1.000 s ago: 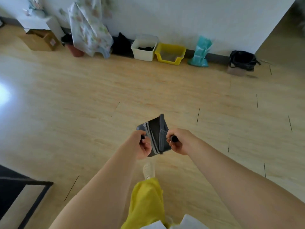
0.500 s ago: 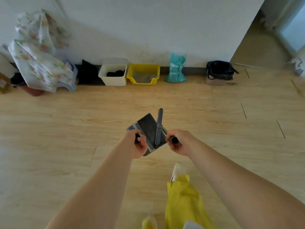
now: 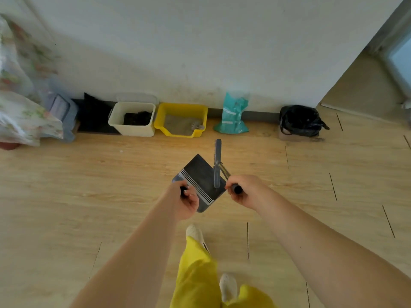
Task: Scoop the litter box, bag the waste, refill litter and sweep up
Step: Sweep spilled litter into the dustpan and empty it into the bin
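Head view: your left hand (image 3: pixel 188 202) grips the handle of the dark dustpan (image 3: pixel 200 182), fingers curled round it; your right hand (image 3: pixel 242 191) grips the broom handle (image 3: pixel 224 172), its head (image 3: pixel 217 163) standing over the pan. The yellow litter box (image 3: pixel 181 107) sits against the wall at the floor's far edge, between a cream bin (image 3: pixel 133 130) and a teal litter bag (image 3: pixel 232 116). Judged step: carrying tools to the box. Next, close in and set them down beside it.

Your left hand (image 3: pixel 188 200) grips the dark dustpan (image 3: pixel 199 181) and your right hand (image 3: pixel 243 190) grips the broom handle (image 3: pixel 224 171). Far ahead, the yellow litter box (image 3: pixel 181 120) sits against the wall, between a cream bin (image 3: pixel 133 118) and a teal litter bag (image 3: pixel 232 114).
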